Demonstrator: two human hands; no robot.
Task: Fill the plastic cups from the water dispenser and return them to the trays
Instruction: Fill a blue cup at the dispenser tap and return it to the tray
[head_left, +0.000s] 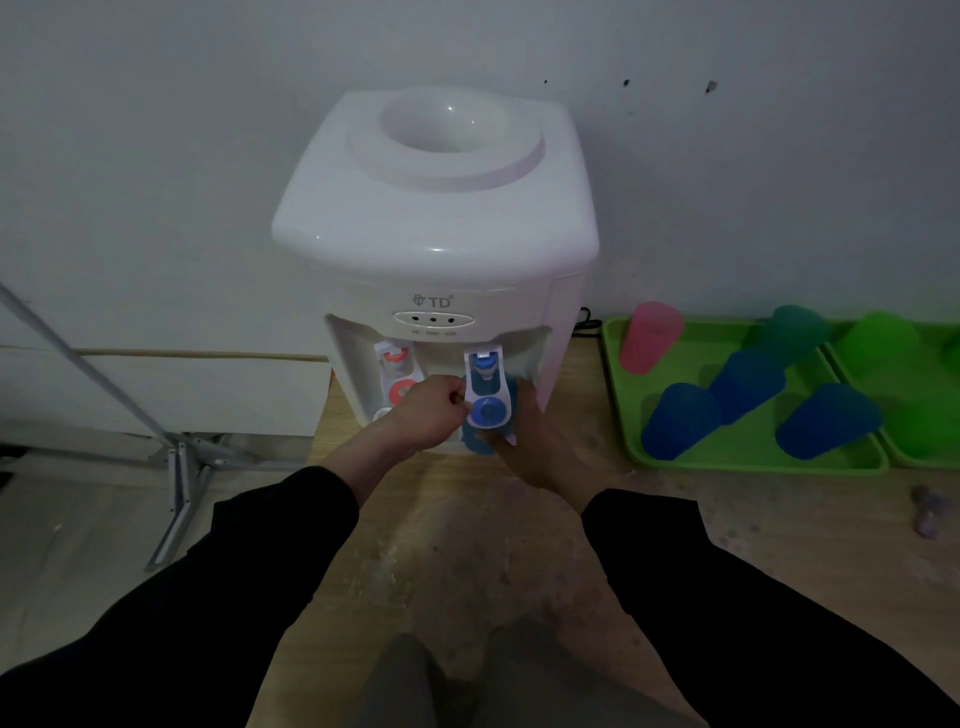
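**Head view.** A white water dispenser (434, 234) stands on a wooden desk (457, 545) against the wall. No bottle sits in its top well.

The left grip (428, 413) is clenched, its curled fingers at the left edge of the blue tap lever (488, 400), apparently pinching or pressing it. The red tap (400, 387) beside it is untouched.

The right grip (530, 436) grasps a blue cup (474, 446) and holds it in the dispenser's recess, directly under the blue tap. The lever and the hand hide most of the cup.

To the right of the dispenser lies a green tray (748, 452) carrying a pink cup (649, 338), three more blue cups (680, 421) and a teal cup (795, 332). A second green tray (909, 457), touching the first, holds a green cup (878, 343). In this dim light their fill cannot be told.

**Step in hand (judged).** This is the filling of one cup at the blue tap. No stream or water level can be seen.

**Next move (judged).**
- Keep the cup steady and centred under the spout while the lever is worked.
- Let go of the lever before the cup brims.
- Draw the cup out level, clear of the recess wall.
- Carry it right to a bare patch of tray.
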